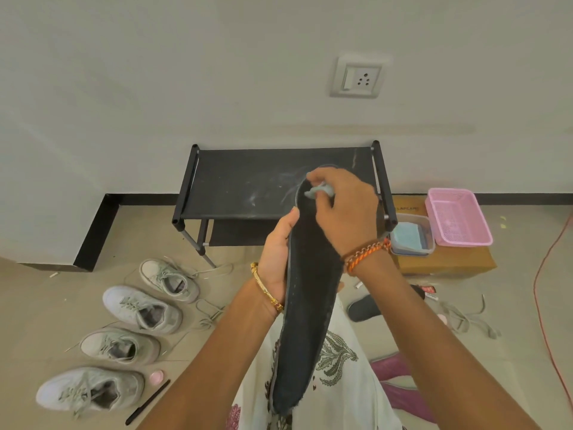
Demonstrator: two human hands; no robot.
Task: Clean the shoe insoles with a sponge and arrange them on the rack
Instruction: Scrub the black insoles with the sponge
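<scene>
A long dark insole [305, 321] stands nearly upright in front of me, toe end up. My left hand [277, 252] grips its left edge near the middle. My right hand [339, 209] pinches a small pale sponge [321, 191] against the top of the insole. Behind them stands the black rack [245, 184], its top shelf bare with pale smears. A second dark insole [364, 307] lies on the floor to the right, partly hidden by my right forearm.
Several pale sneakers [145, 308] lie in a row on the floor at left, laces loose. A cardboard box [446, 263] at right carries a clear tub [410, 238] with blue cloths and a pink basket [457, 217]. A red cable [542, 305] runs along the right.
</scene>
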